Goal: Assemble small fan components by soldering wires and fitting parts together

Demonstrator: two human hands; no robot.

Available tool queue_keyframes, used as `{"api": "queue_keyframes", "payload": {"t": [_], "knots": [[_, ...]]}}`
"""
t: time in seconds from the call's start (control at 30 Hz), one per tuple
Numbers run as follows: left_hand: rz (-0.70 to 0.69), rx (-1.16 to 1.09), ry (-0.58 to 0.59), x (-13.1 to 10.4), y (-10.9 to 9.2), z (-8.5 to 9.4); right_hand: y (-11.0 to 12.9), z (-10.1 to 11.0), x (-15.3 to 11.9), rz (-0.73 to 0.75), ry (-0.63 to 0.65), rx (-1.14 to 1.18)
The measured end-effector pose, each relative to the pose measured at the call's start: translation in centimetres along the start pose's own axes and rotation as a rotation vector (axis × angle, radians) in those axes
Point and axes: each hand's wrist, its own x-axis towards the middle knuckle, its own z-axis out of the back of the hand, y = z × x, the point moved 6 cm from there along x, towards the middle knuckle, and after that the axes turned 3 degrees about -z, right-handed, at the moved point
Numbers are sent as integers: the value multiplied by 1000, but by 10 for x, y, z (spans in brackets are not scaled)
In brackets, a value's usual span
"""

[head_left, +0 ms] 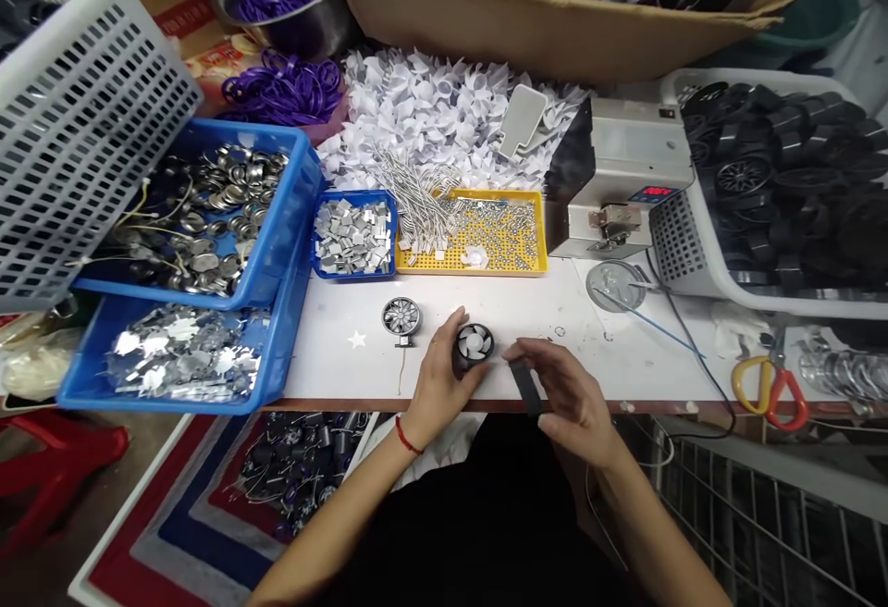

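My left hand (442, 368), with a red cord at the wrist, is closed around a small round black housing (474, 344) near the table's front edge. White fan-like blades show inside its ring. In my right hand (565, 394) a flat black strip-shaped piece (525, 387) is gripped between thumb and fingers, just right of the housing and apart from it. Left of my hands, a silver-grey wheel-like part (401, 315) lies on the table with a thin cord trailing toward me. A white star-shaped piece (356, 339) is beside it.
Behind stand a blue tray (395, 218) of metal pieces, a yellow tray (472, 271) of small balls and a grey machine (628, 140). Stacked blue bins (267, 288) are at left. Scissors (770, 385) and a white basket (676, 246) of black parts are at right.
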Motion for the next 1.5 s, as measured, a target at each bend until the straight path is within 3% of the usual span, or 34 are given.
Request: {"api": "queue_keyframes", "payload": {"t": [0.1,0.2,0.33,0.4,0.53,0.63,0.73,0.93,1.17,1.5], "knots": [[1,-160,-8,2,-26,12,8,0,-1,116,-46,-87],[119,-492,160,-2,-43,9,13,-6,0,189,-24,-213],[290,-692,208,-17,-38,0,8,-11,1,129,36,-323],[236,-614,142,-21,-28,1,5,-9,2,74,53,-370],[85,-157,-78,-17,-3,6,7,5,12,43,-42,-548],[71,18,-45,-4,13,-8,9,4,25,71,-17,-636],[71,-22,-37,6,20,-16,8,-2,35,113,6,-655],[77,-113,-102,4,19,-12,8,-8,42,193,-88,-733],[102,-2,-100,2,20,-20,-5,-17,43,225,-10,-868],[78,6,-117,0,20,-18,2,-25,49,196,63,-982]]}}
